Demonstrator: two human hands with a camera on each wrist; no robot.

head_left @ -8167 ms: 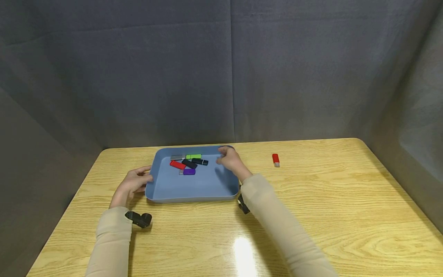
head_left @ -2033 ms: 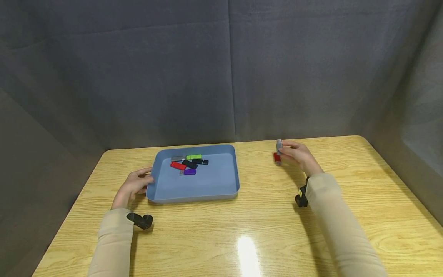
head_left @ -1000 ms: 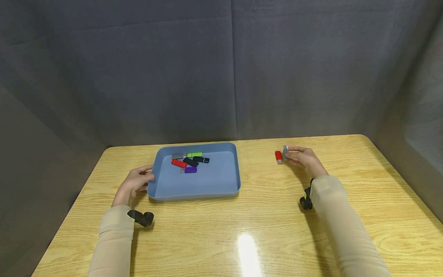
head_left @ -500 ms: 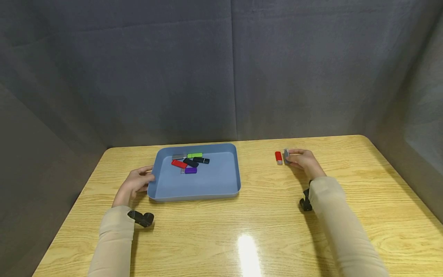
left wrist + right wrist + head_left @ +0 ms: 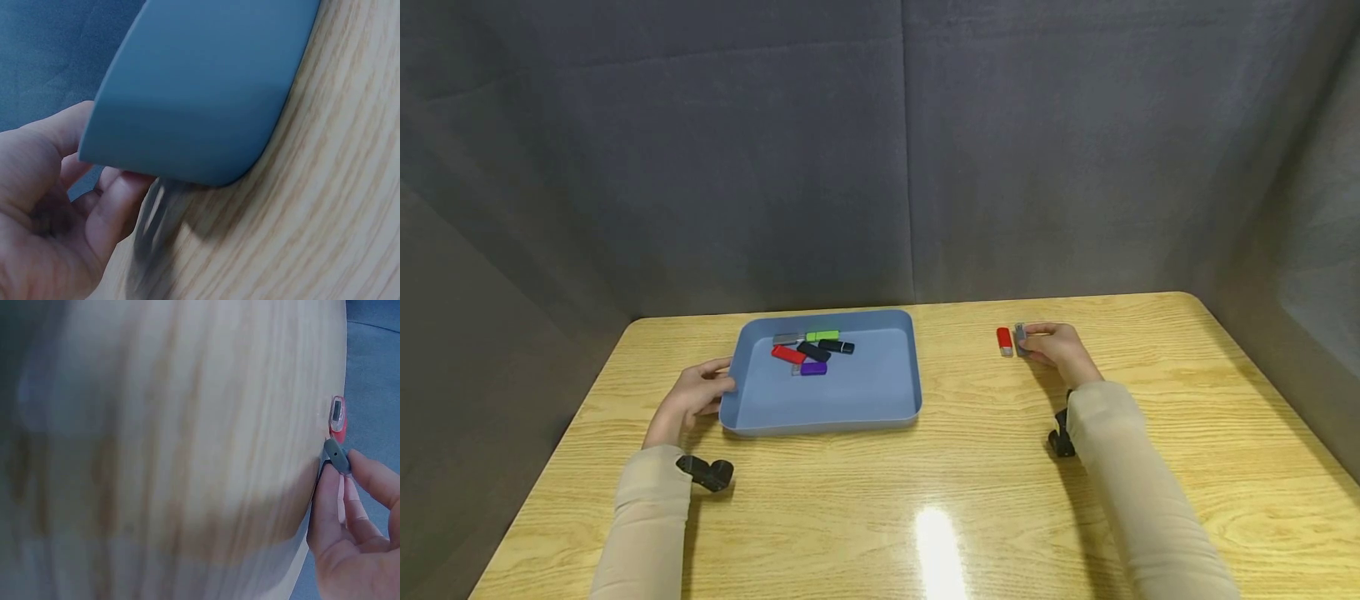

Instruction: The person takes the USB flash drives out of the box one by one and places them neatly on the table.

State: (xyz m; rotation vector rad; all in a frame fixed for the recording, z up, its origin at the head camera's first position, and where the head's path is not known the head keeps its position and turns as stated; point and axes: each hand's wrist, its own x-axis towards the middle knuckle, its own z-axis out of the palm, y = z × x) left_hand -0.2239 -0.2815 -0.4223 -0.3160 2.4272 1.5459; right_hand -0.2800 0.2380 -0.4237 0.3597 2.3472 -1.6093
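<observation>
My right hand (image 5: pixel 1058 350) pinches a grey USB stick (image 5: pixel 1021 340) between thumb and fingers, low at the table top. Just left of it lies a red USB stick (image 5: pixel 1004 342), metal end towards me, side by side with a narrow gap. In the right wrist view the grey stick's rounded end (image 5: pixel 337 456) shows between thumb and finger. At the left side of a blue tray (image 5: pixel 850 408), my left hand (image 5: pixel 691 395) grips the wall, thumb at the rim and fingers outside. Inside the tray lie several USB sticks, among them a purple one (image 5: pixel 813 368) and a red one (image 5: pixel 787 354).
Also in the tray are a green stick (image 5: pixel 822 337), a grey one (image 5: pixel 787 339) and two black ones (image 5: pixel 837 346). The wooden table (image 5: pixel 850 500) ends at a dark grey curtain (image 5: pixel 775 167) behind. Black wrist cameras (image 5: pixel 706 472) sit on both sleeves.
From above the tray, my right hand has moved right, carried the grey stick over the loose red one, and lowered it to the table on its right. My left hand has stayed at the tray.
</observation>
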